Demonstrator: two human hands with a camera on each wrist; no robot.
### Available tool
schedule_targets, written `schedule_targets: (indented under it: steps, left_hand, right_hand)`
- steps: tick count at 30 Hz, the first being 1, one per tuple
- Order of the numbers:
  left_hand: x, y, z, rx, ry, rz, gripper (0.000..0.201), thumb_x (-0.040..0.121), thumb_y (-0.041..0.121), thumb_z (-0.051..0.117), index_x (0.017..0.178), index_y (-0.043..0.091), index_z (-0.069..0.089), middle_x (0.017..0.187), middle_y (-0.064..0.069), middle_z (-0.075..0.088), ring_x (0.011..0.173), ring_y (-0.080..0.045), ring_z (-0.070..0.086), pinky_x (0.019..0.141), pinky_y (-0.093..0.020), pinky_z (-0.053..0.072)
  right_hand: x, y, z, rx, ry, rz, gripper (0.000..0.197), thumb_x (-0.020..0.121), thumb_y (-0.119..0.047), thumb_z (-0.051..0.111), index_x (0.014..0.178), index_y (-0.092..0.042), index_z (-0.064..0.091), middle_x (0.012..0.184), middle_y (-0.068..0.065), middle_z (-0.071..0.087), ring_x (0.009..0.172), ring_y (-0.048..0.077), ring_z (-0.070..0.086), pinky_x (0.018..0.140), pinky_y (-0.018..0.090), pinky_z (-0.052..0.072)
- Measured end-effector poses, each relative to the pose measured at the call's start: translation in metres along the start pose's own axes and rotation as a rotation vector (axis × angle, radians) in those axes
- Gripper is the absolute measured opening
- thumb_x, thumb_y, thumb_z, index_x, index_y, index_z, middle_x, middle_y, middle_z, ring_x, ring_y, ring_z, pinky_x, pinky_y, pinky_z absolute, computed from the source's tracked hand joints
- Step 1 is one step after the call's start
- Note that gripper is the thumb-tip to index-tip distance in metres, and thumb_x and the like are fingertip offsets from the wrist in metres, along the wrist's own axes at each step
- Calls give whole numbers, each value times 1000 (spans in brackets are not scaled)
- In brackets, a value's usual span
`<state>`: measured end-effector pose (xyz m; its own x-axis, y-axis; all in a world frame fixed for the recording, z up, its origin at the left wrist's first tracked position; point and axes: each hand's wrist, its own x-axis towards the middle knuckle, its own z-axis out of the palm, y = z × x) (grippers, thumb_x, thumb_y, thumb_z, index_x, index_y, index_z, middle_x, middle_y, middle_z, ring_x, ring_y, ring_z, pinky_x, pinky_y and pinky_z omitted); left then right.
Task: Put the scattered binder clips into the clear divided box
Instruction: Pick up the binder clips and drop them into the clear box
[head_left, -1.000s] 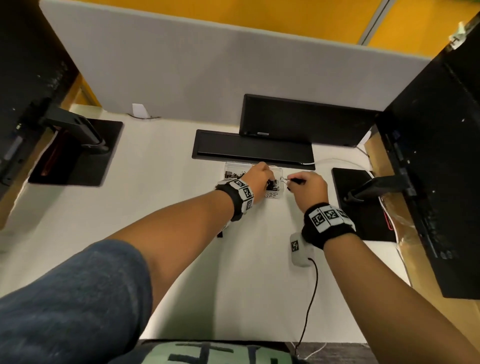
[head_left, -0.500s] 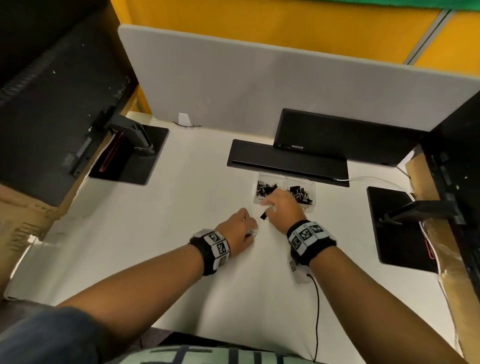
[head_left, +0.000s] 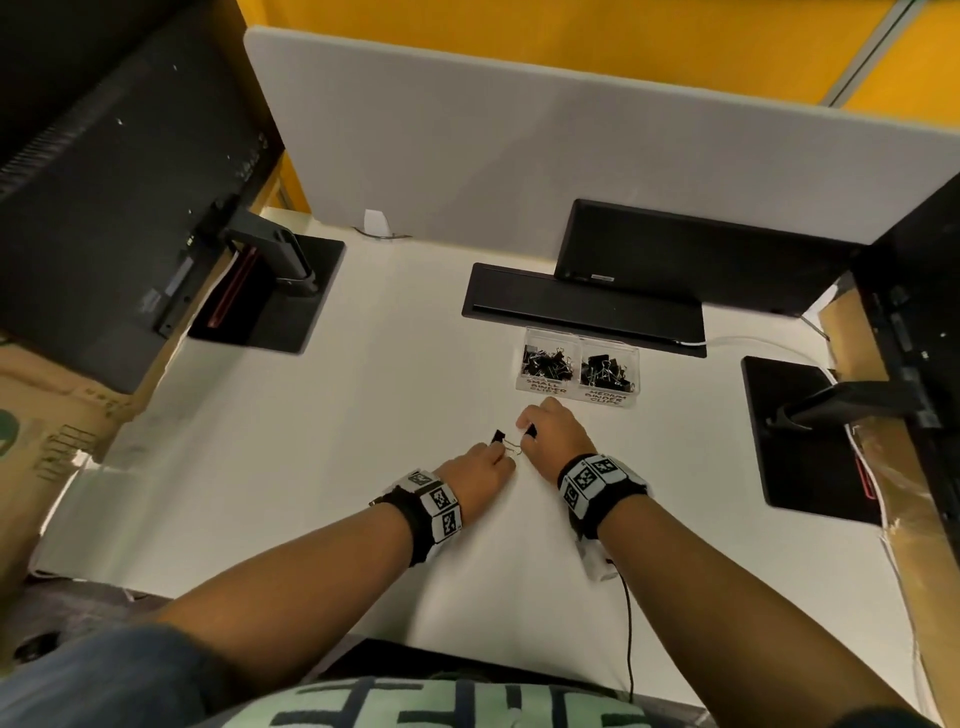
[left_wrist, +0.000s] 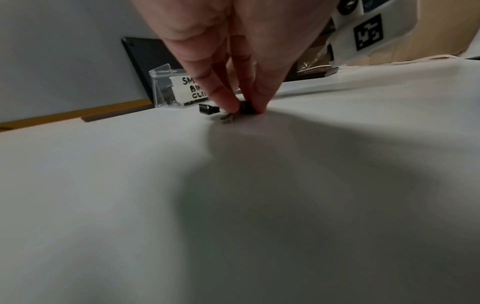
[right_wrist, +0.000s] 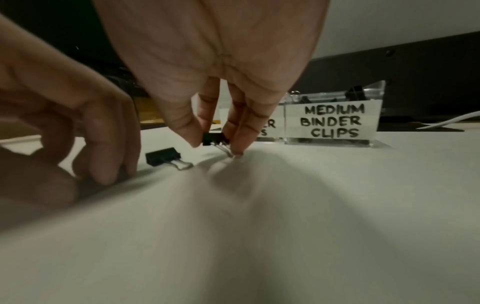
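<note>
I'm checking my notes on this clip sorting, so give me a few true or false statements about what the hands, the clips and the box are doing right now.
1. The right hand pinches a black binder clip. True.
2. The right compartment of the clear divided box is labelled LARGE BINDER CLIPS. False: its label reads MEDIUM BINDER CLIPS.
3. Another binder clip lies loose on the white table, beside the left hand. True.
4. Both compartments of the box are empty. False: each already holds a pile of black clips.
5. The right hand is over the box. False: it is down at the table, in front of the box.
</note>
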<state>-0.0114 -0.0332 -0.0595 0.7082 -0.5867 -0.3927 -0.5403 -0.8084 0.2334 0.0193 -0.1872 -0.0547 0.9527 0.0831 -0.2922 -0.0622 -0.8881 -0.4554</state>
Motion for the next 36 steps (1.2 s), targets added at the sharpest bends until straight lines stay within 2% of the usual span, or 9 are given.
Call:
schedule_targets:
  steps: [6, 11, 18, 22, 26, 28, 30, 33, 36]
  left_hand:
    - [-6, -26, -14, -164, 165, -188, 29, 90, 21, 47, 115, 7, 53, 112, -11, 51, 99, -30, 55, 67, -36, 46]
    - [5, -41, -47, -225, 169, -267, 31, 88, 22, 55, 116, 10, 52, 119, -9, 47, 90, -30, 60, 72, -37, 52]
    - [48, -13, -82, -356, 280, -126, 19, 87, 18, 55, 105, 13, 55, 111, -8, 48, 83, -27, 59, 77, -39, 54]
    - [80, 21, -99, -423, 343, -20, 18, 87, 14, 56, 105, 12, 58, 111, -8, 51, 94, -25, 57, 85, -33, 50]
    - [111, 53, -110, -469, 363, -1, 20, 88, 12, 58, 109, 14, 58, 118, -8, 52, 106, -26, 56, 91, -32, 47]
    - [124, 64, -112, -493, 361, -16, 20, 89, 9, 57, 108, 14, 57, 116, -7, 50, 97, -25, 59, 89, -36, 52]
    - [134, 69, -112, -489, 359, -27, 19, 88, 7, 55, 106, 13, 56, 115, -8, 50, 93, -26, 60, 86, -35, 53]
    - [144, 70, -108, -432, 364, -15, 19, 87, 5, 55, 104, 13, 58, 114, -7, 54, 97, -26, 58, 89, -34, 50]
    - [150, 66, -102, -254, 370, -1, 18, 88, 13, 55, 104, 18, 63, 114, -2, 64, 107, -24, 51, 95, -34, 43]
  right_hand:
    - [1, -25, 17, -11, -91, -75, 39, 91, -15, 51, 129, -17, 54, 124, 12, 45, 112, 28, 51, 96, 39, 47]
    - [-3, -27, 27, -97, -94, -78, 35, 94, -20, 52, 127, -8, 55, 126, 14, 43, 117, 28, 45, 97, 38, 45]
    - [-19, -1, 16, 7, -22, -12, 29, 91, -9, 48, 116, -3, 61, 118, 15, 51, 112, 29, 49, 93, 35, 45]
    - [-33, 33, -10, 210, 127, 130, 20, 85, -9, 59, 103, -7, 67, 110, 11, 57, 92, 20, 58, 79, 21, 45]
    - [-42, 63, -49, 404, 328, 251, 15, 82, -7, 63, 96, -9, 69, 98, 4, 59, 67, 3, 52, 59, 0, 39]
    - [-40, 73, -70, 461, 411, 256, 16, 81, -8, 66, 97, -11, 69, 100, 2, 60, 73, 7, 55, 67, 3, 41]
    - [-35, 81, -88, 502, 474, 239, 18, 80, -8, 68, 97, -13, 70, 102, 2, 61, 83, 13, 58, 78, 14, 46]
    - [-21, 86, -109, 479, 513, 192, 22, 81, -8, 69, 103, -13, 69, 100, -2, 58, 89, 9, 56, 77, 6, 40]
    - [-3, 85, -120, 417, 489, 127, 22, 84, -7, 66, 106, -11, 68, 104, -3, 57, 91, 8, 55, 80, 11, 43]
